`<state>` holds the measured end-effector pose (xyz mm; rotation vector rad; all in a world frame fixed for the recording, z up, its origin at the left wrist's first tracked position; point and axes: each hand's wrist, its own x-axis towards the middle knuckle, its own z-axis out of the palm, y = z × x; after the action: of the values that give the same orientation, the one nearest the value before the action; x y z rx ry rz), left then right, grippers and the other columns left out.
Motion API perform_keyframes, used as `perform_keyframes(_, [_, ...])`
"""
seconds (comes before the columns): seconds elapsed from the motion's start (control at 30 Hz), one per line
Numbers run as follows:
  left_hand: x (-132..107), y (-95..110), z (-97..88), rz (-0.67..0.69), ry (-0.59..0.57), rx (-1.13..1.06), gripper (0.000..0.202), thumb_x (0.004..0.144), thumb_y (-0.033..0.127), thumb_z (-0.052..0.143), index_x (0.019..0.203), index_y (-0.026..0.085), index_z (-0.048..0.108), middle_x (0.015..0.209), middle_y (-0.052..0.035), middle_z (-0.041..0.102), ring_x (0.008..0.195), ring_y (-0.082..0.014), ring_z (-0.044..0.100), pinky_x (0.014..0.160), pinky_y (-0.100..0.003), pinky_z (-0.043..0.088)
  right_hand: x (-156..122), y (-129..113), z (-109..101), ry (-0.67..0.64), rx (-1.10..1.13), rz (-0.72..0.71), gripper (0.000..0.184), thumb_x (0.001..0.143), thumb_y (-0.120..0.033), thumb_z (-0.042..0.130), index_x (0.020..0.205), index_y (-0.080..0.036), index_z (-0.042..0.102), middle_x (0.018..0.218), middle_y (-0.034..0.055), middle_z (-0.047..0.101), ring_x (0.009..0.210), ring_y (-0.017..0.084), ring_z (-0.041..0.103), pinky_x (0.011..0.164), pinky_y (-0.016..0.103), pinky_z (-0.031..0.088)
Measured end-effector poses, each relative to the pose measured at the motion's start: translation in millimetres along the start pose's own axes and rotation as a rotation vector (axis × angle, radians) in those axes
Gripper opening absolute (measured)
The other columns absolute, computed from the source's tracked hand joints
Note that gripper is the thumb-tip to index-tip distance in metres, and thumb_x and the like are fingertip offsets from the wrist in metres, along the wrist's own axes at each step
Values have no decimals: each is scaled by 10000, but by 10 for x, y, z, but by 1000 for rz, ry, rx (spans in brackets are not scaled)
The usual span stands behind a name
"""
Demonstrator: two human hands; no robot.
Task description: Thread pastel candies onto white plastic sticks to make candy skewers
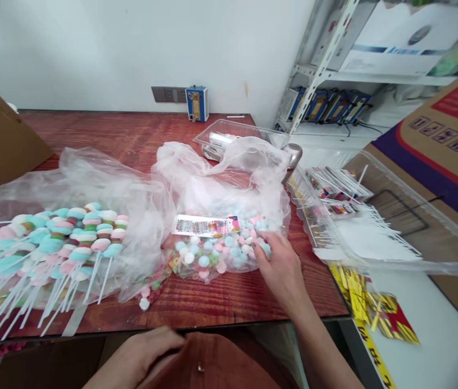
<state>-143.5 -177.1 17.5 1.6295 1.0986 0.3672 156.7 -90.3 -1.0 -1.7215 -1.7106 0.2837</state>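
Observation:
My right hand point(279, 267) reaches into small round pastel marshmallows point(234, 251) at the front of an open clear plastic bag point(208, 186). Thumb and forefinger are apart, touching the pieces, with a pale blue one between them. A printed label strip point(206, 226) lies across the bag. Low in front of the brown clothing point(208, 356), below the table edge, is my left hand point(147, 346); its fingers are bent and blurred, and what they hold, if anything, is hidden. To the left, many candy skewers point(60, 237) on white sticks lie on another plastic bag point(143, 216).
A clear bin point(358, 259) at right holds white sticks and printed labels. A clear tray point(249, 129) and a metallic cylinder point(293, 156) stand behind the bag. Cardboard boxes point(1, 129) flank the wooden table point(237, 302). Yellow-and-red packets point(393, 316) lie lower right.

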Motion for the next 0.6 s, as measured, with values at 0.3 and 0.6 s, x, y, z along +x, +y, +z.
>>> perform_keyframes(0.3, [1192, 451, 318, -59, -26, -894, 256, 837, 327, 694, 1036, 167, 709, 1063, -107, 709, 913, -193, 678, 843, -307, 513, 679, -173, 529, -129, 327, 217, 299, 816, -273, 532, 1079, -142, 589, 768, 37, 666, 707, 202, 626, 676, 326, 484])
perform_keyframes(0.6, [1798, 452, 653, -18, 135, -1718, 286, 798, 303, 753, 1060, 208, 689, 1106, -58, 685, 951, -160, 649, 840, -308, 532, 311, -256, -129, -265, 742, 194, 180, 862, -369, 617, 827, -195, 646, 789, -1, 651, 746, 157, 576, 704, 264, 469])
